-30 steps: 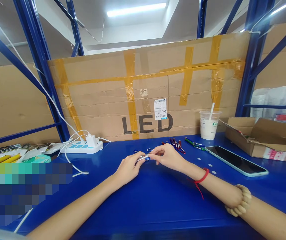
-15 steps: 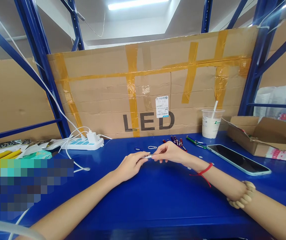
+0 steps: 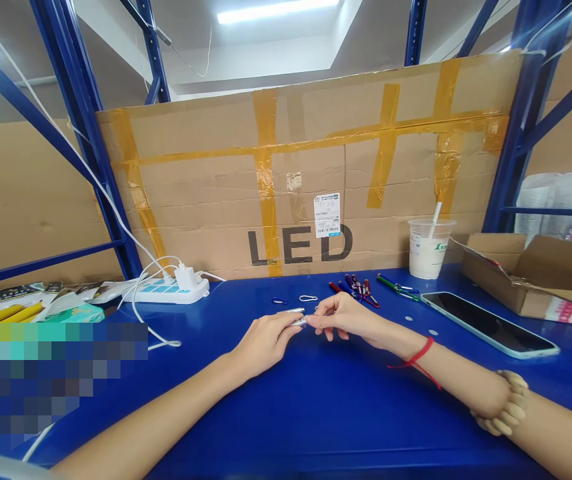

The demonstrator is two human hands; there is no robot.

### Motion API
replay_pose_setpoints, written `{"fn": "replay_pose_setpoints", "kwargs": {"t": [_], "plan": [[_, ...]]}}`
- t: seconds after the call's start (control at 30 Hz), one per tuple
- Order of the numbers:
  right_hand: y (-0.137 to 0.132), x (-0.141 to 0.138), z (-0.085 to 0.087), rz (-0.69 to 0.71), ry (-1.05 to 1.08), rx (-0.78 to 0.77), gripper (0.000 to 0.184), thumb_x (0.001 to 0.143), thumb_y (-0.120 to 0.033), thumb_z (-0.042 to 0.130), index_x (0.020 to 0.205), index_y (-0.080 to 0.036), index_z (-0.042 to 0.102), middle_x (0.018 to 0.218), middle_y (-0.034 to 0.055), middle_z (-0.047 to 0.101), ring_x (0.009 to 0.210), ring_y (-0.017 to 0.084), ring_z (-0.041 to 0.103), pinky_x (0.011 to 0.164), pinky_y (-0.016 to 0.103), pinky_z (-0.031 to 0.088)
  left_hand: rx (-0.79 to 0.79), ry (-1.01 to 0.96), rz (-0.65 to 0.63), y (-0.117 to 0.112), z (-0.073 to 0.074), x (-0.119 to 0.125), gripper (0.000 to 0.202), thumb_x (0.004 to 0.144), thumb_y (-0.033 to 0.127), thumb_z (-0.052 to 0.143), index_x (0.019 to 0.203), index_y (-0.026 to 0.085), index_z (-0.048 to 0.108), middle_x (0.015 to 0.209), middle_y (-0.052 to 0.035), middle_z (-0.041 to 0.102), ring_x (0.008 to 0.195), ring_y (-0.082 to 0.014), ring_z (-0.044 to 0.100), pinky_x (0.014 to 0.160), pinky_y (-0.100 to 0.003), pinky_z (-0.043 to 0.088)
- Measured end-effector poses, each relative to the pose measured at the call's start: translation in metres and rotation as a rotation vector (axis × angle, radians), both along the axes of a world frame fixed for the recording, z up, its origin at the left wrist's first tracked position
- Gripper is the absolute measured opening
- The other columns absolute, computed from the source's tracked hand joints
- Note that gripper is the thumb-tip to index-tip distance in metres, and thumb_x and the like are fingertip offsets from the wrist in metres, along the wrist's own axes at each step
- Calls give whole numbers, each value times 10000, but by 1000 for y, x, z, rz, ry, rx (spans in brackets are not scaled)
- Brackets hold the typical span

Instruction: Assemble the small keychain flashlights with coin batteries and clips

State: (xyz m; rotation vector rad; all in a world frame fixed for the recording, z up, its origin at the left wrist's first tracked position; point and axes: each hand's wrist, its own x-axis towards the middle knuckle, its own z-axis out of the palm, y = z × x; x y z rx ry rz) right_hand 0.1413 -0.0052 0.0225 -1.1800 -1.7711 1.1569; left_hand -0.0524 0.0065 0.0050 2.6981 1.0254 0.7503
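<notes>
My left hand point(image 3: 266, 340) and my right hand point(image 3: 349, 319) meet over the middle of the blue tabletop point(image 3: 316, 400). Both pinch a small silver cylinder point(image 3: 298, 321), fingertips closed on its two ends. A red string is tied round my right wrist and a bead bracelet sits further up the arm. Just behind the hands lie two small carabiner clips point(image 3: 308, 298) and a bunch of small red, blue and green cylinders with clips point(image 3: 359, 288).
A phone point(image 3: 489, 325) lies face up at right, near a plastic cup with a straw point(image 3: 431, 248) and an open cardboard box point(image 3: 536, 275). A white power strip point(image 3: 169, 291) with cables sits at left. A taped cardboard sheet marked LED point(image 3: 306, 180) stands behind.
The view has shifted slightly. My hands have sunk a little toward the table and stay together on the silver piece.
</notes>
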Motion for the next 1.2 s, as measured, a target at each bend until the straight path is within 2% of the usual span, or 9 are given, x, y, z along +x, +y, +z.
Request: {"fn": "replay_pose_setpoints", "kwargs": {"t": [0.27, 0.43, 0.67, 0.83, 1.0, 1.2], "plan": [[0, -1, 1, -27, -38, -17, 363, 583, -458, 727, 585, -116, 605, 634, 29, 633, 469, 60, 523, 353, 145, 320, 26, 101, 16, 3, 4, -1, 326, 909, 285, 355, 1167, 223, 545, 1093, -39, 647, 927, -185, 626, 809, -288, 482], [5, -2, -3, -70, -82, 43, 366, 598, -469, 715, 589, -115, 620, 623, 34, 638, 461, 69, 526, 345, 151, 329, -19, 116, 41, 7, 4, 0, 325, 914, 298, 345, 1170, 236, 536, 1048, -29, 656, 910, -173, 620, 762, -257, 475], [7, 0, -3, -69, -80, 146, 383, 692, -495, 636, 651, -115, 666, 698, 57, 672, 463, 67, 542, 338, 140, 352, 21, 41, 39, 11, 4, -1, 291, 920, 330, 324, 1113, 276, 535, 1061, 11, 644, 927, -163, 605, 720, -238, 453], [6, 0, 0, -94, -76, 122, 382, 775, -477, 550, 744, -124, 693, 772, 64, 679, 458, 55, 542, 334, 129, 356, 21, 23, 60, 12, 5, -2, 293, 916, 360, 319, 1104, 283, 530, 1060, 22, 638, 926, -162, 602, 705, -231, 442], [8, 1, -1, -106, -63, 116, 243, 736, -351, 627, 817, -135, 702, 761, 45, 659, 477, 55, 542, 341, 125, 382, 32, 17, 59, 15, 6, -4, 262, 908, 371, 341, 1023, 290, 562, 986, 52, 653, 856, -144, 610, 671, -214, 416], [12, -2, -6, -181, -2, 182, 291, 691, -348, 661, 887, -138, 705, 694, 36, 642, 502, 68, 537, 336, 124, 387, 9, 40, 107, 15, 8, -4, 280, 908, 395, 324, 1012, 284, 559, 851, 54, 669, 725, -138, 612, 594, -208, 379]]}}
